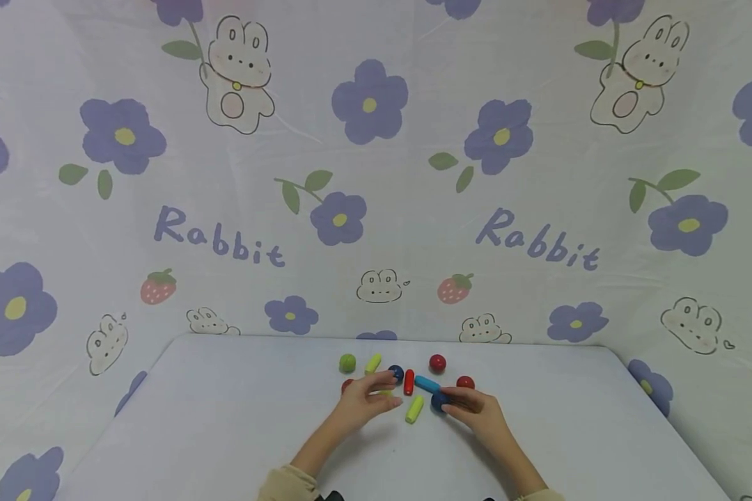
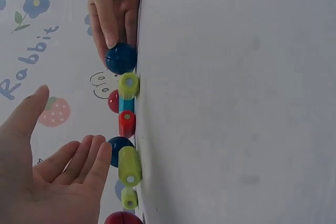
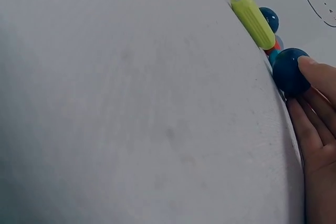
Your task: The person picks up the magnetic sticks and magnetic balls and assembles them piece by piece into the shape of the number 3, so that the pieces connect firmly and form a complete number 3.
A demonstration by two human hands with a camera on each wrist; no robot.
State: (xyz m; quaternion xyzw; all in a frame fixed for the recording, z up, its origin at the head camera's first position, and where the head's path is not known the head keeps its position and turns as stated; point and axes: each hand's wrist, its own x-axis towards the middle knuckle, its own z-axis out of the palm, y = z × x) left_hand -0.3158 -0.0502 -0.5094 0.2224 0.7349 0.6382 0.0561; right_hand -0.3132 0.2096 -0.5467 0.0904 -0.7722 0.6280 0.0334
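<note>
My right hand (image 1: 490,419) holds a dark blue ball (image 1: 439,402) between thumb and fingers, low on the white table. In the right wrist view the thumb (image 3: 319,73) presses on that ball, with the other fingers behind it. My left hand (image 1: 358,405) hovers with fingers extended and nothing in its grasp. Its fingertips are near a second dark blue ball (image 1: 397,373); contact there cannot be made out. Between the hands lie a yellow-green ribbed stick (image 1: 415,409), a red stick (image 1: 409,383) and a light blue stick (image 1: 427,384).
On the white table (image 1: 225,417), a green ball (image 1: 347,362) and another yellow-green stick (image 1: 373,363) lie behind the left hand. Red balls sit at the back (image 1: 437,362) and right (image 1: 466,383); a third (image 1: 347,385) is partly hidden. A patterned curtain (image 1: 413,174) hangs behind.
</note>
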